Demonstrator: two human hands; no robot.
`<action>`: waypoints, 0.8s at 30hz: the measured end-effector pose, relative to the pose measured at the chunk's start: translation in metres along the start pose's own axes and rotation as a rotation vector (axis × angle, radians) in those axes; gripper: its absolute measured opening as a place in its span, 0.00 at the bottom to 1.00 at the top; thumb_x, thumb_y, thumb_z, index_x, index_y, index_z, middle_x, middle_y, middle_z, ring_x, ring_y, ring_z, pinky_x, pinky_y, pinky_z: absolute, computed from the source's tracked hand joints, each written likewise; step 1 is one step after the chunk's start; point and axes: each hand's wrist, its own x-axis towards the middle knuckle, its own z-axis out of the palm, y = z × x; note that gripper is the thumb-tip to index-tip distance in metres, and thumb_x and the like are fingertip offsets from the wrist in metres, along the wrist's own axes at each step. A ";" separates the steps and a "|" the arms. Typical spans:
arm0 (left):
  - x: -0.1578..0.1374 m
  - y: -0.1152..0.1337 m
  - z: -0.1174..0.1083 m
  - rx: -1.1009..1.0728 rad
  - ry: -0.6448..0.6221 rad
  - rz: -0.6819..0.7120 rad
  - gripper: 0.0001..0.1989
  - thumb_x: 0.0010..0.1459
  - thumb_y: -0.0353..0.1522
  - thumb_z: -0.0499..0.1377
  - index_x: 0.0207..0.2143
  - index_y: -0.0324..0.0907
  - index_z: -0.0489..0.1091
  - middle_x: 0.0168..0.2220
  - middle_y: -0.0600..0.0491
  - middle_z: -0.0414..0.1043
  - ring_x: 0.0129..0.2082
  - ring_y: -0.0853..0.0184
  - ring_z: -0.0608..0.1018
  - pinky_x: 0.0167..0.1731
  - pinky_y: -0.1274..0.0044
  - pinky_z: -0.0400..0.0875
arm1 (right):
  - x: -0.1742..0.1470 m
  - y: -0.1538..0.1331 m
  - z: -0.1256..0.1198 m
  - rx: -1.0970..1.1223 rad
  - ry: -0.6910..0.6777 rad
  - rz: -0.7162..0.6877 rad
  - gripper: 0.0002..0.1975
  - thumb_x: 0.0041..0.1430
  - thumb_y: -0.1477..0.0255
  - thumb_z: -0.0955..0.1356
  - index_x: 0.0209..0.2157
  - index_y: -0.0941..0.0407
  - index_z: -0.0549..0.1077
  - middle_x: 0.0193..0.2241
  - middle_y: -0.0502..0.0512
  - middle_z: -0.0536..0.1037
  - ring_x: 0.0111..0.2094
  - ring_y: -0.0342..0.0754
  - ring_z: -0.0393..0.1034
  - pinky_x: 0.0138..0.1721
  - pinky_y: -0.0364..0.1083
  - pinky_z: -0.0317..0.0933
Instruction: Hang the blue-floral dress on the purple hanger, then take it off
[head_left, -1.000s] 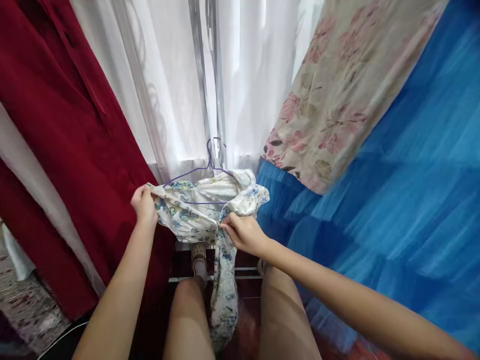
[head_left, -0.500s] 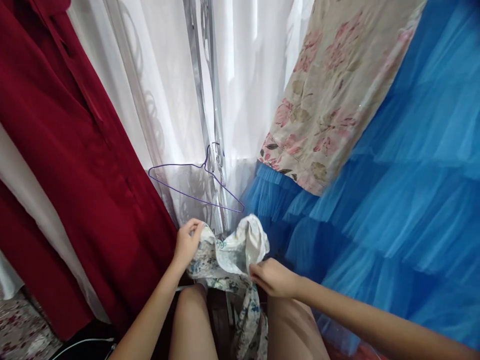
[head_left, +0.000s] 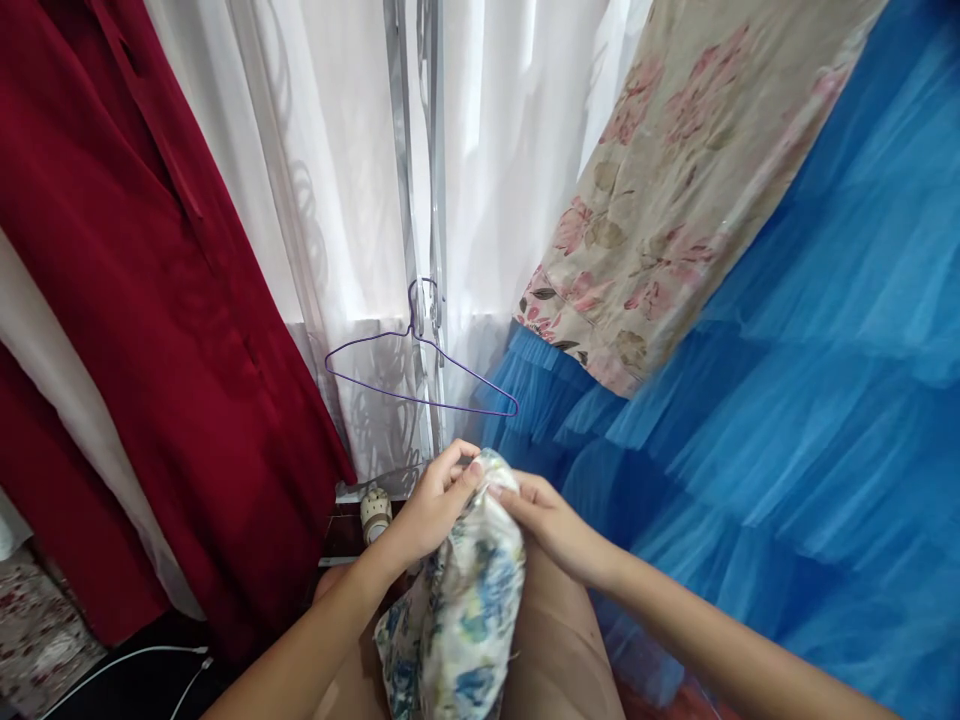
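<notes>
A white garment with blue and green flowers [head_left: 476, 610] hangs bunched from both my hands, over my lap. My left hand [head_left: 442, 500] pinches its top edge between thumb and fingers. Close beside it, my right hand [head_left: 547, 520] grips the same edge from the other side. The fabric is folded, so its full shape is hidden. Just beyond my hands, a purple wire hanger [head_left: 420, 400] hangs bare from a metal stand [head_left: 436, 200].
Dark red cloth [head_left: 202, 380] hangs on the left. White curtains [head_left: 330, 150] cover the back. On the right hang a beige floral garment [head_left: 637, 220] and a blue ruffled tulle dress [head_left: 787, 450]. A cream shoe [head_left: 375, 512] and a white cable [head_left: 142, 650] lie low on the left.
My hands, earlier apart with the garment's opening spread between them, have come together at its top edge. The cloth now hangs down in a narrow bunch. The hanger has swung slightly.
</notes>
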 end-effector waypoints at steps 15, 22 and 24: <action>-0.018 -0.005 -0.059 0.442 0.246 0.093 0.18 0.64 0.42 0.53 0.34 0.38 0.74 0.28 0.55 0.70 0.30 0.67 0.70 0.30 0.79 0.63 | 0.163 -0.056 -0.125 -0.034 0.329 -0.177 0.08 0.50 0.67 0.74 0.30 0.54 0.73 0.19 0.43 0.72 0.21 0.41 0.64 0.25 0.39 0.59; -0.033 -0.007 -0.125 0.471 0.361 0.066 0.14 0.63 0.41 0.56 0.39 0.41 0.75 0.32 0.53 0.73 0.33 0.65 0.72 0.33 0.78 0.65 | 0.182 -0.049 -0.088 0.007 -0.020 0.084 0.12 0.52 0.65 0.74 0.32 0.60 0.74 0.24 0.54 0.79 0.23 0.46 0.72 0.27 0.44 0.67; -0.036 -0.016 -0.151 0.563 0.331 0.042 0.15 0.62 0.42 0.56 0.37 0.42 0.76 0.33 0.52 0.74 0.34 0.63 0.73 0.35 0.76 0.66 | 0.174 -0.054 -0.089 0.020 -0.040 0.102 0.12 0.52 0.66 0.74 0.32 0.60 0.74 0.24 0.54 0.79 0.22 0.45 0.72 0.26 0.42 0.67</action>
